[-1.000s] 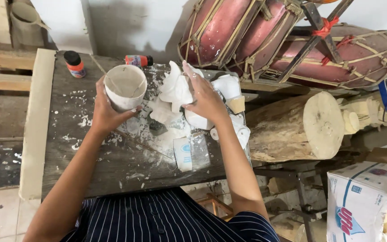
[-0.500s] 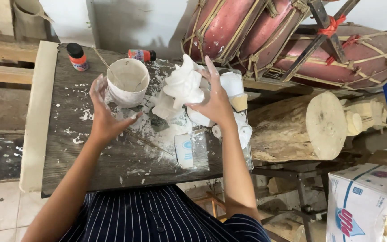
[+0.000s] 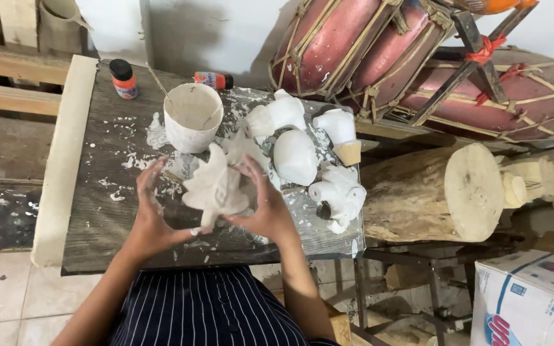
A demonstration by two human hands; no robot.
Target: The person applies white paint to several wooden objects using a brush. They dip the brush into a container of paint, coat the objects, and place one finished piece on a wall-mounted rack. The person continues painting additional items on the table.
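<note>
1. The left hand [image 3: 152, 208] and right hand [image 3: 261, 205] both grasp a white, leaf-shaped plaster figure [image 3: 215, 188], holding it between them above the dark, paint-spattered wooden table [image 3: 97, 218].
2. A white plaster-smeared cup [image 3: 192, 117] stands just beyond the figure.
3. More white plaster figures [image 3: 296, 156] lie to the right.

White figurine [image 3: 215, 187], navy pinstriped apron [image 3: 206, 307], red drums [image 3: 379, 51].

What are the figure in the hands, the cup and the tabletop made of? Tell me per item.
Figure, held between left hand and right hand: looks like carved wood under matte white primer, though plaster is possible; chalky, uneven coat.
Cup: probably plastic or paper, white-smeared, thin rim.
Tabletop: weathered dark wood; grain shows, splashed white.
</note>
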